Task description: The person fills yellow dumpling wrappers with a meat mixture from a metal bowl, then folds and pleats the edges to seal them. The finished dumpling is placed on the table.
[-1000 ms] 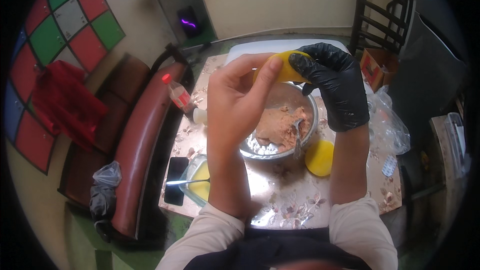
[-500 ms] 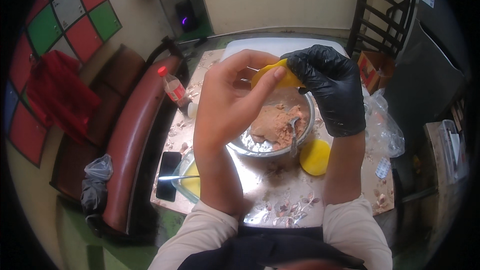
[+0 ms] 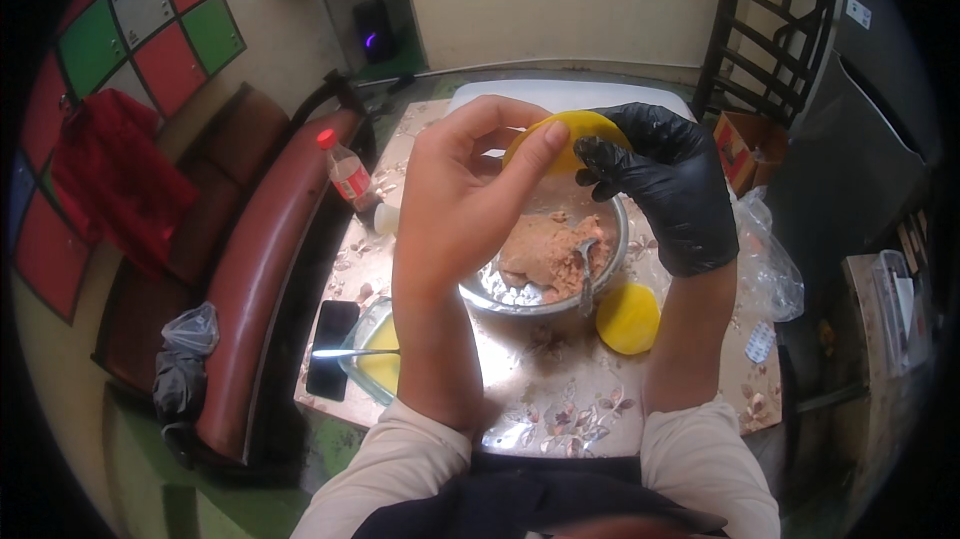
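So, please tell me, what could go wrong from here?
The yellow disc looks thin, and the left hand and gloved right hand hold it near its edges, so it might tear or slip.

A metal handle sticks out of the clear dish across the phone. If a sleeve bumps it, some yellow contents might drip onto the phone.

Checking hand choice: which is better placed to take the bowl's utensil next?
Probably the right hand: the utensil lies nearer it than the left hand, though both are at the yellow disc.
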{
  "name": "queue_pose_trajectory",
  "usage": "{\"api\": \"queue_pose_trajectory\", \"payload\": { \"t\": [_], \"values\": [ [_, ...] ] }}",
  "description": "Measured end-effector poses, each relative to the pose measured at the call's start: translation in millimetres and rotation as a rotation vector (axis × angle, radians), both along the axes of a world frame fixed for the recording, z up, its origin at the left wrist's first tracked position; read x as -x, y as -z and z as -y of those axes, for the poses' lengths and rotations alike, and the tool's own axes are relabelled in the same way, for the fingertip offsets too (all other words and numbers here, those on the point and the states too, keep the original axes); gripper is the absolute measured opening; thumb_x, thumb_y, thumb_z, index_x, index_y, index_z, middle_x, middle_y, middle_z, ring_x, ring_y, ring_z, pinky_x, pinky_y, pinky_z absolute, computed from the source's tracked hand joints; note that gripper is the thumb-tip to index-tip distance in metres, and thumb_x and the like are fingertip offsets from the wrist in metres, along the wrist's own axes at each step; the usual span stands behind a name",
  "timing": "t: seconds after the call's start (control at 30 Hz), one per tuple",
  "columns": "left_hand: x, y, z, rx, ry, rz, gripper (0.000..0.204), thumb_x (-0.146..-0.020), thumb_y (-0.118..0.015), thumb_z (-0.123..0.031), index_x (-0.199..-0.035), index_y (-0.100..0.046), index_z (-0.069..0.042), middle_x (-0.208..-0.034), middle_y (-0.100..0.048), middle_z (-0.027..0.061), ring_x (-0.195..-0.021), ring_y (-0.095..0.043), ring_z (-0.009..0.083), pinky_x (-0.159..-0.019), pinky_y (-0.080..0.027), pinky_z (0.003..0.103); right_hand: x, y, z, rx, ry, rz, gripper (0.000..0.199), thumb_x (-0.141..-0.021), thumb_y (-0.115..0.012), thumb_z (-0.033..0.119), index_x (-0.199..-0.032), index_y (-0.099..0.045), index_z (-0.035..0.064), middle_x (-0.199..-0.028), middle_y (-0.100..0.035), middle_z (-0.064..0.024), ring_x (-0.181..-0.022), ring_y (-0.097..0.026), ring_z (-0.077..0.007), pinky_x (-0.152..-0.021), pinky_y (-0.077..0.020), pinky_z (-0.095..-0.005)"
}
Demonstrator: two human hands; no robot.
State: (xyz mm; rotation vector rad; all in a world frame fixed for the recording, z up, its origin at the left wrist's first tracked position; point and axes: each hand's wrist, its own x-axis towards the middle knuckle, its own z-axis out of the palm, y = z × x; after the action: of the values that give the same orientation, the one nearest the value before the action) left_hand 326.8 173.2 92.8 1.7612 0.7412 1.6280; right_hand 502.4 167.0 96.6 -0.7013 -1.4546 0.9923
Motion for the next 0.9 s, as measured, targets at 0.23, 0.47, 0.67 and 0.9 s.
{"api": "queue_pose_trajectory", "payload": {
  "t": [0.23,0.47,0.67,0.9],
  "values": [
    [-0.2,-4.3,5.6,0.072,0.031,0.028,0.021,-0.086,-0.071,-0.013,-0.096,-0.068,0.004,-0.084,-0.069,0.0096,-0.076,-0.065,0.0109,-0.064,-0.051,0.020,-0.4,-0.9,0.5,0.101,0.049,-0.054,0.026,-0.083,-0.074,0.014,-0.103,-0.068,-0.0017,-0.088,-0.069,-0.0084,-0.070,-0.066,-0.0146,-0.061,-0.0523,-0.0234],
    [-0.2,-3.6,3.5,0.051,-0.028,0.022,0.023,-0.088,-0.071,-0.020,-0.097,-0.071,0.001,-0.085,-0.069,0.0077,-0.076,-0.064,0.0118,-0.071,-0.051,0.023,4.8,-3.4,-0.6,0.040,0.132,-0.054,0.028,-0.083,-0.075,0.018,-0.101,-0.069,-0.0020,-0.089,-0.069,-0.0112,-0.069,-0.067,-0.0170,-0.062,-0.0535,-0.0238],
    [-4.0,-4.7,4.8,0.061,-0.022,0.079,0.023,-0.088,-0.070,-0.020,-0.097,-0.071,0.001,-0.084,-0.069,0.0086,-0.075,-0.065,0.0118,-0.066,-0.051,0.021,6.4,-2.4,1.2,0.048,0.156,-0.093,0.030,-0.082,-0.076,0.019,-0.103,-0.069,-0.0020,-0.092,-0.070,-0.0134,-0.073,-0.069,-0.0193,-0.067,-0.0560,-0.0253],
    [-4.3,-4.9,3.4,0.021,-0.052,0.107,0.021,-0.087,-0.070,-0.015,-0.098,-0.070,0.003,-0.086,-0.070,0.0099,-0.075,-0.066,0.0117,-0.066,-0.051,0.020,-2.3,-4.0,-2.7,0.087,0.005,-0.165,0.026,-0.086,-0.071,0.014,-0.106,-0.068,-0.0023,-0.096,-0.069,-0.0127,-0.072,-0.069,-0.0205,-0.063,-0.0566,-0.0263]
  ]
}}
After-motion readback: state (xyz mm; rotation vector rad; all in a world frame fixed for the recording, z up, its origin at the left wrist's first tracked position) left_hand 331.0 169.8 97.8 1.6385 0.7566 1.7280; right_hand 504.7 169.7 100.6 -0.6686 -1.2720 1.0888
